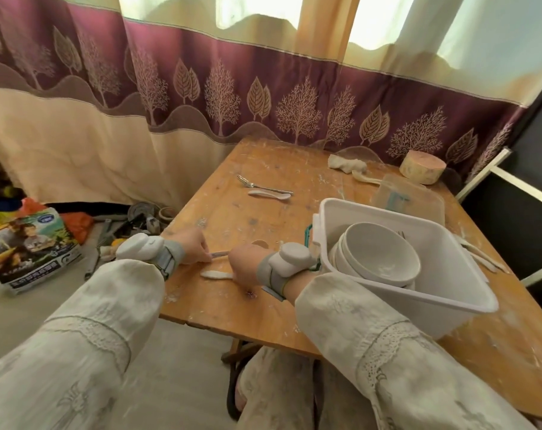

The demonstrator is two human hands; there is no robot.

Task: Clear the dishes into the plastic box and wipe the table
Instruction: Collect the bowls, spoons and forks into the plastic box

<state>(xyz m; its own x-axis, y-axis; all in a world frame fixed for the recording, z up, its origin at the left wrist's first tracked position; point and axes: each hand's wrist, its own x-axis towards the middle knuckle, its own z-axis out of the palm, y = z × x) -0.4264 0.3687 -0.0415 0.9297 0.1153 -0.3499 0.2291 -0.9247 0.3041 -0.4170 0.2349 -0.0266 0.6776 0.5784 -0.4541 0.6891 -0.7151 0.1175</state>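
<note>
White spoon (pixel 215 275) lies near the table's (pixel 232 311) front edge, pinched by the right hand (pixel 248 262) while the left hand (pixel 195 246) pinches a thin utensil (pixel 219 253); either could slip floorward short of the plastic box (pixel 418 293) of bowls (pixel 378 252).

soft daylight through the curtain (pixel 263 88); wide-angle bending at edges.

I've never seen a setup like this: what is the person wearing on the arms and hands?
Both arms are in loose, pale cream sleeves with lace bands. Each wrist carries a grey strap bearing a rounded white device; the other device sits on the left wrist. The hands are bare.
</note>
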